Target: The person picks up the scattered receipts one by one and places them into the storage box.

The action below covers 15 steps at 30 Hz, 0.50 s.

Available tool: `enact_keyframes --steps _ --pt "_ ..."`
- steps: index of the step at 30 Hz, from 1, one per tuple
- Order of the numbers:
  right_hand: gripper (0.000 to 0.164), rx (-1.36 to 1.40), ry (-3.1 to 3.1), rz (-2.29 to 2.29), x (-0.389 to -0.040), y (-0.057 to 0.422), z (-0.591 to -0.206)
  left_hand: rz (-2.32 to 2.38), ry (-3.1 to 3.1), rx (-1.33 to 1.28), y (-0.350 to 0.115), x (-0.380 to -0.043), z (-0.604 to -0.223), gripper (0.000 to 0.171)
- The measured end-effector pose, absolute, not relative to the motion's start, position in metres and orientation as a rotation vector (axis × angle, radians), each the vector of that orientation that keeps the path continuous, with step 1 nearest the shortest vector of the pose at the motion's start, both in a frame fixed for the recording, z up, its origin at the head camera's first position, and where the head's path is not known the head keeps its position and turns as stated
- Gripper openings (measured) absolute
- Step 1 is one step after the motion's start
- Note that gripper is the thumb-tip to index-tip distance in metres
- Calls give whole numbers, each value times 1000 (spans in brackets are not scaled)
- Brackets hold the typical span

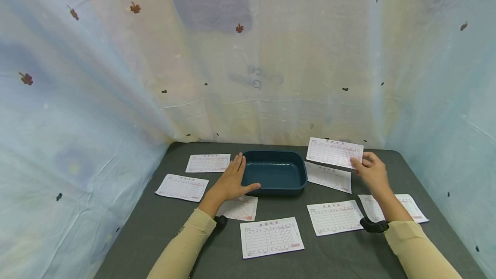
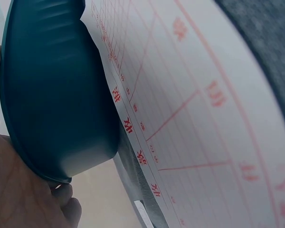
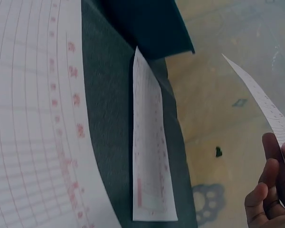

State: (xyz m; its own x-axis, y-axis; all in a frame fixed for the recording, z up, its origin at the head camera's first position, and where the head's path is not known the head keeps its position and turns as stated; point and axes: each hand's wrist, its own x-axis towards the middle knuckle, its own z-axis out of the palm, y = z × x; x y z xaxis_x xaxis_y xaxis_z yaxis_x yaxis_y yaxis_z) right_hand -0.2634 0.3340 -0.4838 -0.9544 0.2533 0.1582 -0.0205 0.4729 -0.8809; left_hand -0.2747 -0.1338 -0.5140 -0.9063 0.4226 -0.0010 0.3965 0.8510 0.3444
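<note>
A dark teal rectangular basin (image 1: 274, 190) stands at the back middle of the table. My left hand (image 1: 228, 181) lies against its left end, fingers straight along the rim and thumb over the near corner. In the left wrist view the basin's outer wall (image 2: 61, 95) rises beside this hand. My right hand (image 1: 371, 171) pinches a printed form slip (image 1: 334, 152) by its right end, between thumb and fingers, raised above the table. The slip's bent edge shows in the right wrist view (image 3: 261, 97). Below it another form slip (image 1: 329, 177) lies beside the basin's right end.
Several more printed forms lie about: two at the left (image 1: 208, 163) (image 1: 183, 187), one partly under my left forearm (image 1: 242, 208), one front middle (image 1: 272, 238), and two at the right (image 1: 335, 217) (image 1: 412, 207). A patterned curtain (image 1: 271, 115) hangs behind the grey table (image 1: 228, 261).
</note>
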Motion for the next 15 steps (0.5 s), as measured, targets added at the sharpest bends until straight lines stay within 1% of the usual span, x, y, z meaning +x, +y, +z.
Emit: enact_keyframes --steps 5,15 --pt "48 -127 -2480 1489 -259 320 -478 494 2951 655 -135 -276 -516 122" --pt "43 20 -2564 1550 -256 286 -479 484 2969 665 -134 -274 -513 120"
